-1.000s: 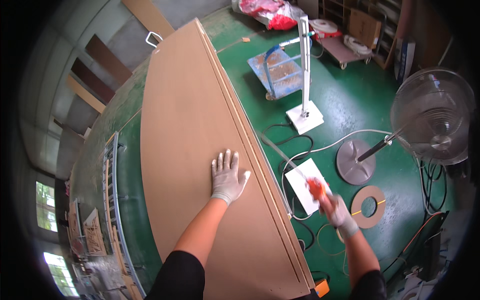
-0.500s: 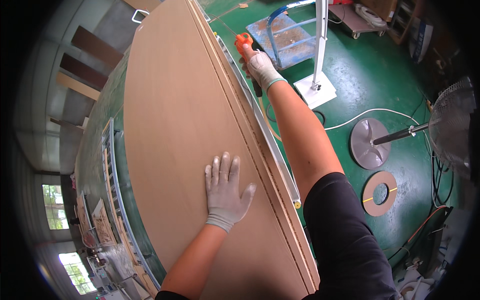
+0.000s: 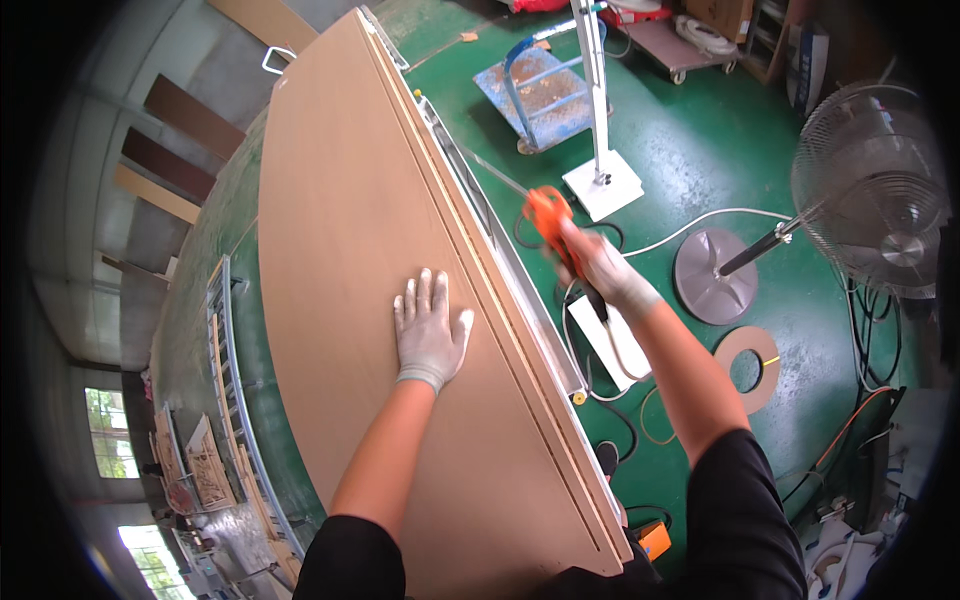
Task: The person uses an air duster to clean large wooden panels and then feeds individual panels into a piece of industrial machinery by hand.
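Note:
My left hand (image 3: 430, 335), in a pale work glove, lies flat on a large brown panel (image 3: 350, 200), fingers stretched out. My right hand (image 3: 607, 272), also gloved and slightly blurred, is wrapped round an orange air blow gun (image 3: 548, 212). A long thin nozzle runs from the gun toward the panel's right edge, and a hose appears to hang below its dark handle. Gun and hand are over the floor, to the right of the panel. A narrow dark groove runs along that long edge, with a pale metal rail (image 3: 520, 290) beside it.
Right of the panel stand a pedestal fan (image 3: 715, 275), a white post on a square base (image 3: 603, 187) and a blue platform trolley (image 3: 560, 115). A brown ring (image 3: 748, 370) and several cables lie on the green floor. At left is a metal roller frame (image 3: 228, 370).
My right hand has drawn the air blow gun nearer to me and to the right, away from the panel's edge. My left hand remains flat on the panel. The whole view has shifted slightly.

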Demonstrator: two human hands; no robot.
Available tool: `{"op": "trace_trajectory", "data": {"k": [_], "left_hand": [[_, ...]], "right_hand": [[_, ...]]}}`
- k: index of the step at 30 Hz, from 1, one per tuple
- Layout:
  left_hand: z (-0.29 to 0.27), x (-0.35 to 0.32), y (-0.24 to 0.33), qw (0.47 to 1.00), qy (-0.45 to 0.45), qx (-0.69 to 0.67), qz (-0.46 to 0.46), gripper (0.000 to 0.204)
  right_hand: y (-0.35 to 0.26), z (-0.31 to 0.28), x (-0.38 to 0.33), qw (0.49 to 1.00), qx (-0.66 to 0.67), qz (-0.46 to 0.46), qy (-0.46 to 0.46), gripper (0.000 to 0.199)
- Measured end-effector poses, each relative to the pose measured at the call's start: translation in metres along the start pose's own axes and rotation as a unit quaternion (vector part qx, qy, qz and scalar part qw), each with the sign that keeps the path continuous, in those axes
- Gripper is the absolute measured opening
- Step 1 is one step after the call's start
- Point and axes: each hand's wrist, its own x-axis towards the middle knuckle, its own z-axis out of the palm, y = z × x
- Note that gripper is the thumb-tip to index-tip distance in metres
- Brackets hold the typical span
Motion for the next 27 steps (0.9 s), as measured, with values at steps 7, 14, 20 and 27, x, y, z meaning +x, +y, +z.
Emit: {"op": "trace_trajectory", "data": {"k": [7,14,20,27], "left_hand": [[0.008,-0.054,0.023,0.979,0.057,-0.038,-0.191,0.071],[0.005,-0.179,0.006,0.991,0.026,-0.109,-0.067,0.069],[0.0,-0.272,-0.052,0.999,-0.011,-0.045,0.017,0.073],[0.033,-0.335,-0.107,0.996,0.075,-0.023,-0.03,0.066]], "right_hand": [[0.015,-0.007,-0.335,0.989,-0.061,0.136,-0.02,0.053],[0.016,0.039,-0.512,0.957,-0.076,0.281,-0.008,0.058],[0.021,0.102,-0.554,0.896,-0.246,0.361,-0.072,0.052],[0.027,0.182,-0.596,0.787,-0.578,0.196,0.093,0.027]]}}
